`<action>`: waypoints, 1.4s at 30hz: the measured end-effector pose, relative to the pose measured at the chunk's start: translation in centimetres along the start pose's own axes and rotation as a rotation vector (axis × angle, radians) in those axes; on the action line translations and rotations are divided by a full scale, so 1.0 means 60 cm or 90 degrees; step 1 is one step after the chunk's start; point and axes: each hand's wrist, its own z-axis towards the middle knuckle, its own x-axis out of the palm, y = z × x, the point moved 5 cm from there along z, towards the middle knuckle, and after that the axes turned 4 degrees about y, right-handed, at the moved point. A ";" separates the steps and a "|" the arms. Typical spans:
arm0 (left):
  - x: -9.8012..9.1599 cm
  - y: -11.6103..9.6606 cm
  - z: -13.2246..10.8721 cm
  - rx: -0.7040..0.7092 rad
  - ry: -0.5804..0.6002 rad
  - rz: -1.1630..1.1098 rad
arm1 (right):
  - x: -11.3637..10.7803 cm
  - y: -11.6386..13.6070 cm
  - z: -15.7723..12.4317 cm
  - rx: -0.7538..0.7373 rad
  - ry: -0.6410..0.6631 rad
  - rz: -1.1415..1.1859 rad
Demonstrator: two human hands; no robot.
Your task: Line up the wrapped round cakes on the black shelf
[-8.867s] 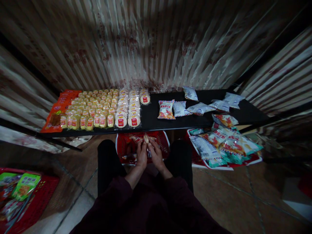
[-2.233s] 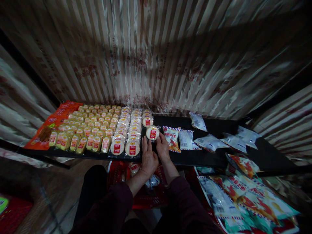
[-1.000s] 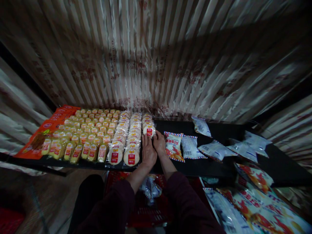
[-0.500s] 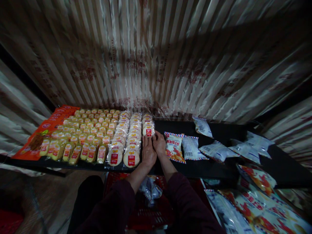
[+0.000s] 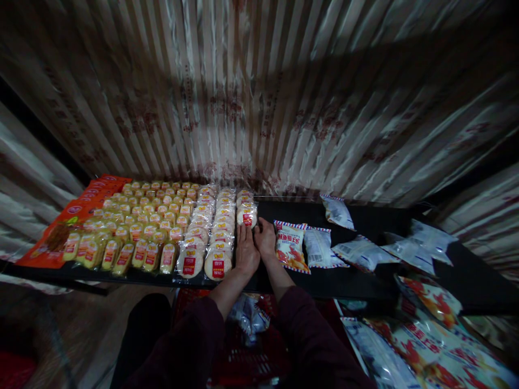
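My left hand (image 5: 246,253) lies with fingers stretched forward, the tips at the near edge of the front cracker packet (image 5: 247,216). That packet is clear with round white crackers and a red label, at the front of a short row. Close on the right is my right hand (image 5: 265,239), its fingers slightly bent and loose beside the packet's near right corner; no object shows in it. Left of my hands run two longer rows of cracker packets (image 5: 219,263). Just right of my right hand lies a white, red and blue snack bag (image 5: 291,246).
Small yellow-wrapped cakes (image 5: 152,254) and orange packs (image 5: 68,219) cover the left of the black shelf (image 5: 336,283). Several snack bags (image 5: 363,252) lie scattered on the right. Below are a red basket (image 5: 251,364) and more bags (image 5: 441,346). A striped curtain (image 5: 259,97) hangs behind.
The front cracker packet sits at a slightly different tilt by my fingertips. Both hands stay almost in place, and the view has shifted a little.
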 end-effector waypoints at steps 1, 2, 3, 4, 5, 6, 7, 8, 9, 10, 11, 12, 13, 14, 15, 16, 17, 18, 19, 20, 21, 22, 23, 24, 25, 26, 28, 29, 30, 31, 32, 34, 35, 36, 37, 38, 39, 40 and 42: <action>0.001 0.002 0.001 0.003 -0.005 -0.005 | 0.002 0.000 0.001 -0.005 0.003 0.000; 0.002 0.003 0.001 0.008 -0.011 -0.011 | 0.004 0.000 0.002 -0.008 0.008 0.001; 0.002 0.004 0.002 0.014 -0.015 -0.015 | 0.006 0.000 0.004 -0.011 0.011 0.001; 0.002 0.004 0.003 0.018 -0.018 -0.017 | 0.007 0.000 0.005 -0.013 0.012 0.000; 0.001 0.004 0.005 0.021 -0.018 -0.015 | 0.008 0.000 0.006 -0.016 0.013 -0.003; 0.000 0.004 0.006 0.022 -0.016 -0.011 | 0.008 0.001 0.008 -0.017 0.013 -0.006; -0.001 0.004 0.007 0.021 -0.014 -0.005 | 0.009 0.001 0.009 -0.017 0.015 -0.010; -0.003 0.004 0.008 0.021 -0.012 -0.002 | 0.009 0.002 0.009 -0.018 0.017 -0.013; -0.004 0.004 0.009 0.024 -0.012 -0.001 | 0.010 0.002 0.010 -0.020 0.018 -0.014; -0.005 0.004 0.009 0.028 -0.014 -0.001 | 0.010 0.002 0.010 -0.024 0.018 -0.012; -0.006 0.004 0.008 0.034 -0.016 -0.002 | 0.010 0.002 0.009 -0.029 0.014 -0.007; -0.006 0.004 0.007 0.042 -0.019 -0.003 | 0.010 0.001 0.007 -0.034 0.008 -0.001; -0.006 0.005 0.006 0.049 -0.022 -0.004 | 0.009 0.001 0.006 -0.037 0.001 0.004; -0.006 0.006 0.005 0.054 -0.024 -0.003 | 0.008 0.001 0.004 -0.038 -0.007 0.006; -0.005 0.006 0.004 0.056 -0.025 -0.002 | 0.008 0.000 0.002 -0.038 -0.013 0.004; -0.005 0.007 0.003 0.056 -0.024 0.000 | 0.007 0.001 0.001 -0.038 -0.016 0.000; -0.004 0.008 0.003 0.055 -0.021 0.002 | 0.007 0.001 -0.001 -0.038 -0.015 -0.007; -0.003 0.008 0.003 0.053 -0.018 0.006 | 0.007 0.002 -0.001 -0.038 -0.011 -0.013; -0.003 0.008 0.003 0.050 -0.016 0.008 | 0.008 0.003 -0.001 -0.037 -0.005 -0.019; -0.003 0.008 0.004 0.047 -0.014 0.010 | 0.008 0.004 -0.001 -0.036 0.002 -0.023; -0.003 0.007 0.004 0.044 -0.013 0.010 | 0.008 0.004 -0.001 -0.033 0.007 -0.026; -0.003 0.007 0.005 0.043 -0.013 0.010 | 0.008 0.004 0.000 -0.031 0.013 -0.029; -0.003 0.007 0.006 0.042 -0.016 0.008 | 0.008 0.004 0.000 -0.029 0.019 -0.031; -0.003 0.006 0.006 0.043 -0.019 0.005 | 0.008 0.003 0.000 -0.028 0.025 -0.032; -0.003 0.006 0.006 0.045 -0.022 0.001 | 0.008 0.002 0.000 -0.026 0.028 -0.031; -0.003 0.006 0.006 0.047 -0.025 -0.003 | 0.008 0.000 0.000 -0.024 0.028 -0.027; -0.002 0.007 0.006 0.049 -0.026 -0.010 | 0.005 -0.001 -0.003 -0.026 0.014 -0.015; -0.001 0.008 0.005 0.050 -0.024 -0.012 | 0.003 -0.002 -0.005 -0.028 0.004 -0.007; -0.001 0.008 0.005 0.049 -0.021 -0.012 | 0.002 -0.001 -0.007 -0.033 -0.004 -0.001; -0.002 0.008 0.004 0.048 -0.019 -0.013 | 0.000 0.000 -0.010 -0.037 -0.010 0.003; -0.002 0.008 0.003 0.046 -0.017 -0.012 | -0.002 0.002 -0.012 -0.042 -0.013 0.002; -0.004 0.007 0.001 0.044 -0.017 -0.010 | -0.006 0.006 -0.018 -0.049 -0.014 -0.010; -0.005 0.006 0.000 0.045 -0.018 -0.009 | -0.007 0.008 -0.021 -0.053 -0.013 -0.019; -0.006 0.005 -0.001 0.048 -0.020 -0.008 | -0.009 0.010 -0.023 -0.057 -0.013 -0.026; -0.007 0.004 -0.003 0.051 -0.023 -0.007 | -0.011 0.012 -0.026 -0.061 -0.012 -0.031; -0.007 0.002 -0.005 0.054 -0.025 -0.004 | -0.012 0.013 -0.029 -0.065 -0.010 -0.033; -0.007 0.001 -0.007 0.054 -0.026 -0.001 | -0.014 0.013 -0.032 -0.069 -0.012 -0.033; -0.006 0.000 -0.009 0.051 -0.027 0.004 | -0.015 0.013 -0.035 -0.072 -0.010 -0.031; -0.005 -0.002 -0.013 0.043 -0.026 0.016 | -0.017 0.012 -0.040 -0.075 -0.016 -0.023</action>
